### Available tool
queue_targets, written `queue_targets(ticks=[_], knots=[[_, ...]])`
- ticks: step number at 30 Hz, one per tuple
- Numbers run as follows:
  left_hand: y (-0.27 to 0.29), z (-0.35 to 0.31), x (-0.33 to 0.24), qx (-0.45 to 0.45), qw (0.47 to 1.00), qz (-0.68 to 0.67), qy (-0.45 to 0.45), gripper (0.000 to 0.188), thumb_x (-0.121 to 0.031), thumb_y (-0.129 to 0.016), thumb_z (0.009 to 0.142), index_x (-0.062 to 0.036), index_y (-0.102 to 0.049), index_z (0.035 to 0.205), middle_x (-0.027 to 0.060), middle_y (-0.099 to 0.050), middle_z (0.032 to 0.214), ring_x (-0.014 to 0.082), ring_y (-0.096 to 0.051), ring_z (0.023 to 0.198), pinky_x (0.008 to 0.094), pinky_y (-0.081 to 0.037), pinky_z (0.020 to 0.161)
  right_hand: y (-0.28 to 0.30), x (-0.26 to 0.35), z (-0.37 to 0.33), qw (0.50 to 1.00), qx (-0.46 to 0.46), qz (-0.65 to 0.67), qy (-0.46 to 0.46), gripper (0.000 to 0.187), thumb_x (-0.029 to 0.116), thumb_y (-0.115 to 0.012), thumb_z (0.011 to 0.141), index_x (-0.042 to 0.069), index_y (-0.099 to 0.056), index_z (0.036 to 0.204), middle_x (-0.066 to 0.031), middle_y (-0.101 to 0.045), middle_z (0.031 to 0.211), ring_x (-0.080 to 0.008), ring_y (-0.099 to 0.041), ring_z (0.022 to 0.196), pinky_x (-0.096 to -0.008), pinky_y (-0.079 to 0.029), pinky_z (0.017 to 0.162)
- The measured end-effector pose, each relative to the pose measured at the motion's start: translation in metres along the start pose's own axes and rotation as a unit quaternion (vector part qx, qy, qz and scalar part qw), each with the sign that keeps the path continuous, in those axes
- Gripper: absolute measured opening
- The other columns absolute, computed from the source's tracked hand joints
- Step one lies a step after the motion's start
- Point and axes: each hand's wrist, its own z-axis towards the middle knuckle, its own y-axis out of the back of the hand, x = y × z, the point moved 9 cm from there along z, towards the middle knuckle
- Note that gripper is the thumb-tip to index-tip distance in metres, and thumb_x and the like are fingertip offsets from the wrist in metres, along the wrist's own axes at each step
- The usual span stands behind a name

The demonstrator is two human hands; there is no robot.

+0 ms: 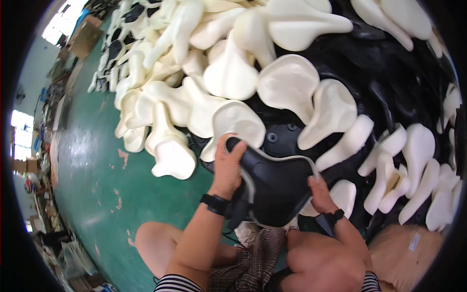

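Between my hands is a bicycle saddle [279, 187] with a smooth black face and a thin white rim. My left hand [227, 168] is closed round its narrow nose, the thumb lying over the black face. At the wide end, my right hand [321, 195] pinches the edge with thumb and fingers. Just beyond the saddle lies a white foam saddle pad [238, 124], hollow side up. A small white foam pad [343, 197] rests beside my right hand, partly hidden by it.
A large heap of white foam saddle pads [231, 73] fills the far side. Black saddle pieces [350, 73] are piled at the right, with more white pads [419, 146] on them. A brown sack [404, 255] lies near right. Green floor [97, 180] stretches left toward boxes [86, 36].
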Motion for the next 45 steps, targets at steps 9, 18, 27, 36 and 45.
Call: queue_targets(ticks=[9, 18, 27, 36, 45], knots=[[0.115, 0.024, 0.056, -0.062, 0.895, 0.438, 0.063, 0.035, -0.012, -0.069, 0.078, 0.0022, -0.061, 0.109, 0.0081, -0.064, 0.097, 0.0164, -0.060, 0.083, 0.0289, -0.049, 0.077, 0.009, 0.015, 0.000, 0.834, -0.042, -0.509, 0.211, 0.024, 0.010, -0.065, 0.080, -0.002, -0.058, 0.100, -0.0146, -0.055, 0.089, -0.0296, -0.056, 0.080, -0.0370, -0.048, 0.072], [0.086, 0.041, 0.078, -0.102, 0.969, 0.204, 0.094, 0.016, -0.013, -0.060, 0.083, -0.0003, -0.061, 0.093, 0.0024, -0.058, 0.076, 0.0142, -0.055, 0.071, 0.0253, -0.044, 0.066, 0.008, 0.027, -0.014, 0.604, -0.039, -0.751, 0.264, 0.028, -0.001, -0.058, 0.068, 0.003, -0.061, 0.095, -0.0106, -0.056, 0.105, -0.0283, -0.048, 0.106, -0.0406, -0.039, 0.089], [0.095, 0.045, 0.142, -0.128, 0.913, -0.030, 0.386, 0.028, -0.029, -0.058, 0.089, -0.0015, -0.056, 0.093, 0.0128, -0.058, 0.085, 0.0297, -0.058, 0.079, 0.0422, -0.054, 0.074, 0.016, 0.163, -0.035, 0.718, -0.133, -0.556, 0.397, 0.038, -0.012, -0.050, 0.067, 0.000, -0.061, 0.101, -0.0142, -0.060, 0.089, -0.0310, -0.055, 0.080, -0.0351, -0.046, 0.071], [0.079, 0.056, 0.160, -0.096, 0.929, 0.039, 0.354, 0.029, -0.024, -0.057, 0.091, -0.0057, -0.050, 0.112, 0.0115, -0.058, 0.098, 0.0281, -0.057, 0.081, 0.0449, -0.056, 0.072, 0.116, 0.108, -0.020, 0.875, -0.340, -0.225, 0.261, 0.056, 0.009, -0.066, 0.085, 0.001, -0.039, 0.134, -0.0110, -0.058, 0.109, -0.0185, -0.056, 0.097, -0.0297, -0.045, 0.089], [0.099, 0.020, 0.013, -0.196, 0.980, 0.010, 0.018, 0.011, -0.007, -0.059, 0.077, -0.0078, -0.054, 0.087, 0.0001, -0.053, 0.078, 0.0108, -0.049, 0.063, 0.0242, -0.042, 0.058, 0.118, 0.082, -0.019, 0.767, -0.226, -0.600, 0.031, 0.051, 0.001, -0.055, 0.078, 0.006, -0.045, 0.128, -0.0243, -0.057, 0.110, -0.0396, -0.057, 0.101, -0.0445, -0.046, 0.086]])
